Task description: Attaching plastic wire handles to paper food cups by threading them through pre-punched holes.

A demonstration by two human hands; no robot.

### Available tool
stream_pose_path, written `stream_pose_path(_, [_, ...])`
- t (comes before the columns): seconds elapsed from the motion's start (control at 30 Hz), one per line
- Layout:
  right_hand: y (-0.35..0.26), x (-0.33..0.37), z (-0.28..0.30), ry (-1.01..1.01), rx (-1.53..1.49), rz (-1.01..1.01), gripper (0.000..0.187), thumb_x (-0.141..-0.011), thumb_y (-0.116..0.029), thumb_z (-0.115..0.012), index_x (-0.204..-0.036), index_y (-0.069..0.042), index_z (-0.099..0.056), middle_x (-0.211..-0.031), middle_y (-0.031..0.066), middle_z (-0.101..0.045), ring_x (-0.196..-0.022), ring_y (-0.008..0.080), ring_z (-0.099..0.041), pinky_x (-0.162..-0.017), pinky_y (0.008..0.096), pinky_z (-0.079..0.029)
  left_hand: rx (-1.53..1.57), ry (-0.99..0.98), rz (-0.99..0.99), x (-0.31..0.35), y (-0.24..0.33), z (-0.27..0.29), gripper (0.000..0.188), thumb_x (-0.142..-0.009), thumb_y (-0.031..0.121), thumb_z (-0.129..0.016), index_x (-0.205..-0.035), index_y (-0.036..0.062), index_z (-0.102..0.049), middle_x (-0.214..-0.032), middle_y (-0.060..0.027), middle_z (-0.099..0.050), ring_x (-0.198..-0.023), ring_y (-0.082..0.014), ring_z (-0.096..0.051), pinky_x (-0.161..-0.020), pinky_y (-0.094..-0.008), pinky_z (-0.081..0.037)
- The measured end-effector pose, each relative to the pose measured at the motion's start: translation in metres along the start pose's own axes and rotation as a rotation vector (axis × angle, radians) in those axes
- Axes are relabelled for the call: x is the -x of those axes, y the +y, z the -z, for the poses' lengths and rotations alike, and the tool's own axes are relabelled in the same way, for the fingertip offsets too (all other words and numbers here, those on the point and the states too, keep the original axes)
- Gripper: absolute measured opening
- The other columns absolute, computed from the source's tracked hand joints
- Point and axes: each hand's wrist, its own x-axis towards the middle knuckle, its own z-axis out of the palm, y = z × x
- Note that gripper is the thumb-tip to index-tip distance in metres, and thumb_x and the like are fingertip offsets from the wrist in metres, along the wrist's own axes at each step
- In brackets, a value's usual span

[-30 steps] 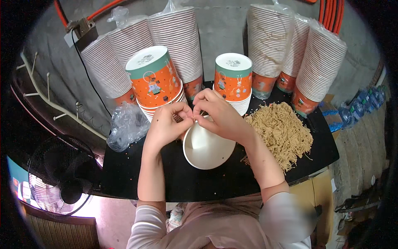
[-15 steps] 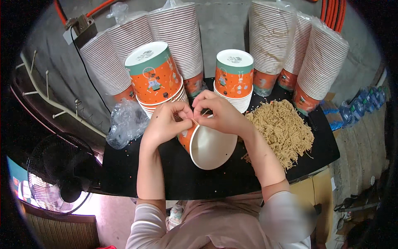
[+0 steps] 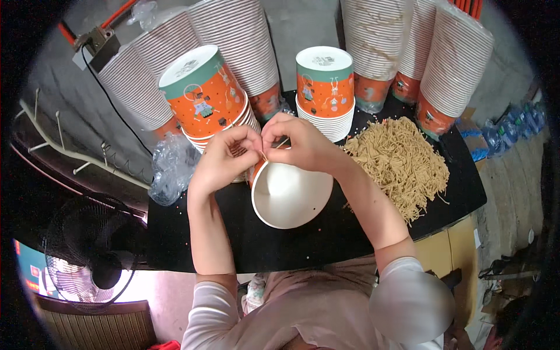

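My left hand (image 3: 230,156) and right hand (image 3: 303,143) pinch a thin tan cord (image 3: 265,156) at the rim of a white-lined orange paper bucket (image 3: 294,195), 5 o'clock from the grip, its mouth facing me, probably for access. A tangled tan cord pile (image 3: 399,166) lies at 3 o'clock, likely for reach. Base print on the inverted orange-and-green bucket stack (image 3: 324,96), toward 1 o'clock, is illegible.

Your right hand (image 3: 300,143) hides part of the upper rim of the bucket (image 3: 291,198), whose outer wall is mostly out of sight. The cord (image 3: 264,156) by your left hand (image 3: 230,154) is too fine to follow. The upper edge crops several tall cup stacks (image 3: 233,44); a round blur (image 3: 412,306) covers part of your right sleeve (image 3: 401,267).
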Motion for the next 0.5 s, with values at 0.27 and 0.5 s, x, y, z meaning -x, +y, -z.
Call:
stream_pose_path(0.27, [0.022, -0.008, -0.007, -0.041, -0.259, -0.042, 0.011, -0.077, 0.002, -0.071, -0.088, 0.0, -0.069, -0.105, 0.0069, -0.059, -0.1, 0.0146, -0.062, -0.092, 0.0289, -0.05, 0.017, 0.0, 0.0, -0.003, -0.006, 0.005, 0.011, -0.081, -0.004, -0.066, -0.091, 0.0006, -0.066, -0.083, 0.0005, -0.067, -0.078, -0.0069, -0.062, -0.073, -0.0237, -0.05])
stream_pose_path(0.5, [0.015, -0.008, -0.002, -0.103, -0.25, -0.012, 0.009, -0.077, 0.002, -0.072, -0.085, -0.001, -0.069, -0.11, 0.0076, -0.059, -0.103, 0.0164, -0.062, -0.097, 0.0291, -0.049, 0.006, -0.014, 0.066, -0.003, -0.007, 0.008, 0.009, -0.082, -0.003, -0.064, -0.09, -0.0012, -0.068, -0.079, -0.0004, -0.068, -0.07, -0.0056, -0.061, -0.064, -0.0229, -0.049])
